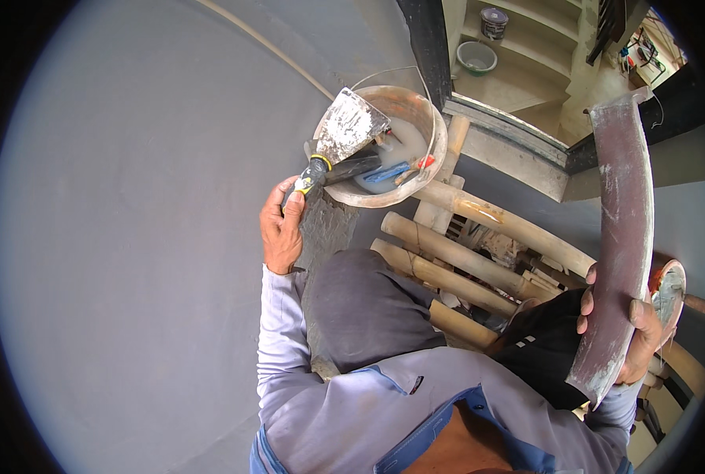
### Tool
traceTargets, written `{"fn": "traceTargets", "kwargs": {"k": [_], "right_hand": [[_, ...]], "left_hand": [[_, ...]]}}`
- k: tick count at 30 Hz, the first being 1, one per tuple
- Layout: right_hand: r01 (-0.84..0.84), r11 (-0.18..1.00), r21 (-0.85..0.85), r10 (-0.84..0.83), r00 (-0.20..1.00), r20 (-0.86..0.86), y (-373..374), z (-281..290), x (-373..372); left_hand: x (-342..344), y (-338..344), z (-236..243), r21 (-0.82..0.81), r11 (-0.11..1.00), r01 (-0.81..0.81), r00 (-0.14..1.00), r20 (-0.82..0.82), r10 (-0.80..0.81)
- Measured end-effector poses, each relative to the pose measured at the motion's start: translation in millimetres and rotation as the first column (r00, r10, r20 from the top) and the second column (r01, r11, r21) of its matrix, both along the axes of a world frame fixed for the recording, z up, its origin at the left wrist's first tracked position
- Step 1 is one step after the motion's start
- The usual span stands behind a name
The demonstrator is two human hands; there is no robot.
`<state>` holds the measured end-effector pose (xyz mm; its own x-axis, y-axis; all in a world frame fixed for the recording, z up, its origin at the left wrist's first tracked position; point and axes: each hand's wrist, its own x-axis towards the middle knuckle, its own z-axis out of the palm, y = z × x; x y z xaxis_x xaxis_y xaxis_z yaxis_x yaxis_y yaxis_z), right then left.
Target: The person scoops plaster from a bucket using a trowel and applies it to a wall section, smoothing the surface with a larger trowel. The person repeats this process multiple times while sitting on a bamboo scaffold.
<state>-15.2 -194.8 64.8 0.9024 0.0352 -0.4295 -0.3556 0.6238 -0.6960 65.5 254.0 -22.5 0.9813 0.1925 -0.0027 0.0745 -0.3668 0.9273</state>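
Observation:
My left hand (283, 233) is closed around the black-and-yellow handle of a putty knife (352, 126). White filler is smeared over its broad blade, which is raised in front of the bucket (440, 150). Cloudy liquid stands in this bucket, along with a blue-handled tool (386, 172) and other tools partly hidden by the knife. On the right, my right hand (643, 347) grips a long maroon board (625, 229) near its lower end. The board stands up steeply, looks bowed, and has whitish residue along its edges.
Bamboo poles (518, 221) form a platform around my legs. A smooth grey wall (147, 237) fills the left side. Beside my right hand is a second bucket (669, 299). Through the framed opening, steps hold a lidded pail (494, 24) and a basin (476, 58).

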Motion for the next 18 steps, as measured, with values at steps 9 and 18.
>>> {"fn": "traceTargets", "kwargs": {"k": [9,18], "right_hand": [[-0.031,0.999,-0.009,0.030,0.999,-0.029,-6,4,3],[-0.028,1.000,0.002,0.028,0.997,-0.067,-13,4,0]], "left_hand": [[6,6,19,0.597,0.802,-0.010,0.985,0.144,-0.095],[55,-75,102,0.784,0.617,0.068,0.968,0.099,-0.232]]}}
